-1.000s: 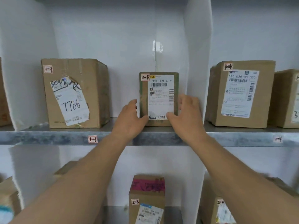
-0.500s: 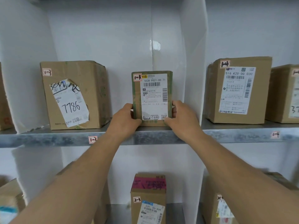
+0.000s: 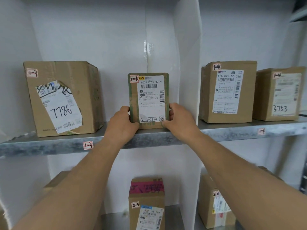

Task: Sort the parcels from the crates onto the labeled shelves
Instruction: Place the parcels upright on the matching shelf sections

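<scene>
In the head view, the left hand (image 3: 122, 123) and right hand (image 3: 180, 120) grip the parcel (image 3: 148, 100) by its lower sides. It stands upright on the shelf (image 3: 49, 145). Its 1-3 sticker (image 3: 134, 79) matches the shelf's tag (image 3: 88, 145), so it likely belongs here.

At frame centre, the small parcel (image 3: 148, 100) bears a tag "1-3" and a label "502D P021-00 71" — lower down, "1个水杯". The left box (image 3: 61, 98) reads "1-3" and handwritten "7786". The shelf edge (image 3: 49, 146) has tags "1-3" and "1-4". The right box (image 3: 228, 92) reads "1-4" and "516 K20-00 030", and the far-right box (image 3: 279, 95) "3753". Below, the lower centre box (image 3: 146, 205) is tagged "2-3" and the lower right box (image 3: 207, 213) "2-4".
</scene>
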`<state>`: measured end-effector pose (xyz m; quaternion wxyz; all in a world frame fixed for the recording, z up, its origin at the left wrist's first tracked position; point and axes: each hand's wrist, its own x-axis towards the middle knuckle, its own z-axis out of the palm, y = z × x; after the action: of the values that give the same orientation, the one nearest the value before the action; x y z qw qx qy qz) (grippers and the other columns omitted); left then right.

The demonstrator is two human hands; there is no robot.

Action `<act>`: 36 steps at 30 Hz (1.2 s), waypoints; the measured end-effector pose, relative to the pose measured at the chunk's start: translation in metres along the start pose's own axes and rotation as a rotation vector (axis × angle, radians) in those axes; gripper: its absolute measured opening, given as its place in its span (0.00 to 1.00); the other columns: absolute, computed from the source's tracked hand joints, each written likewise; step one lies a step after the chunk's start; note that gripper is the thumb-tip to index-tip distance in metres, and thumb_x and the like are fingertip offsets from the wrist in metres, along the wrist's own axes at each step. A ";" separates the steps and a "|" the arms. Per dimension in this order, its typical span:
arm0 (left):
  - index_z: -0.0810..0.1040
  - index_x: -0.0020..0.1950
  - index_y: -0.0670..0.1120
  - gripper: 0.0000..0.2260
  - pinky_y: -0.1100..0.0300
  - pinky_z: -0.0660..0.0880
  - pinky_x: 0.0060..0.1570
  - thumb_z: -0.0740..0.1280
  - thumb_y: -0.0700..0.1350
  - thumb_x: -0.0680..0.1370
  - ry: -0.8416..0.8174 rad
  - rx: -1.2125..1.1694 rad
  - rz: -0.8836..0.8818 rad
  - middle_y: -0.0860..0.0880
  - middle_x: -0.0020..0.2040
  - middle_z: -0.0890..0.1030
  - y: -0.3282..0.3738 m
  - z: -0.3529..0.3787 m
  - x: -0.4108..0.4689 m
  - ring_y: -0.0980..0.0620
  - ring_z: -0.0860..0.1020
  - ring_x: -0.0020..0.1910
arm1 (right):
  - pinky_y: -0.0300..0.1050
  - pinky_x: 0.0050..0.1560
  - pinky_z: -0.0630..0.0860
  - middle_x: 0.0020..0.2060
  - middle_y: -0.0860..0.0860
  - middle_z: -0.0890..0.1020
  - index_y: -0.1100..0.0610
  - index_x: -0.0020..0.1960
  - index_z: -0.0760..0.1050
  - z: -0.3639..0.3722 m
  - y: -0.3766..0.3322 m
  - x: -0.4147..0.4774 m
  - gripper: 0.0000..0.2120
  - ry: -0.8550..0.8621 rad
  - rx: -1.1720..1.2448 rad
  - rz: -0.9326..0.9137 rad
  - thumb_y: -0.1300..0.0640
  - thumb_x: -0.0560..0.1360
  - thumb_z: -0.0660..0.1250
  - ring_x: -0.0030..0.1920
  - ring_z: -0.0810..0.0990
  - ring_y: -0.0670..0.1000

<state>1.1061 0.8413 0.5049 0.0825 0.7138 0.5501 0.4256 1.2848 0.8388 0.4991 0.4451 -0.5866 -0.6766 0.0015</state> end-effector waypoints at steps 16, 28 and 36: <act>0.66 0.71 0.45 0.26 0.58 0.70 0.57 0.70 0.47 0.76 0.437 -0.200 0.113 0.45 0.66 0.72 0.034 -0.005 -0.027 0.51 0.74 0.60 | 0.50 0.60 0.75 0.62 0.53 0.71 0.57 0.71 0.65 -0.070 -0.001 -0.037 0.28 0.094 0.019 -0.250 0.57 0.74 0.69 0.59 0.73 0.49; 0.67 0.70 0.46 0.22 0.61 0.70 0.56 0.67 0.45 0.77 0.396 -0.148 0.379 0.50 0.61 0.72 0.197 0.106 -0.038 0.54 0.72 0.58 | 0.46 0.59 0.73 0.60 0.52 0.73 0.57 0.68 0.69 -0.180 0.110 -0.013 0.25 0.203 0.001 -0.283 0.58 0.73 0.70 0.56 0.74 0.47; 0.60 0.75 0.44 0.29 0.52 0.68 0.66 0.68 0.43 0.76 0.252 -0.064 0.073 0.45 0.71 0.68 0.201 0.163 -0.016 0.47 0.68 0.68 | 0.42 0.66 0.62 0.66 0.56 0.65 0.58 0.74 0.59 -0.187 0.182 -0.006 0.31 0.127 -0.010 -0.169 0.59 0.75 0.66 0.68 0.65 0.54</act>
<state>1.3631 0.8080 0.5121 0.0200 0.6712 0.5161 0.5317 1.5416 0.7937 0.5133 0.4827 -0.5285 -0.6941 -0.0769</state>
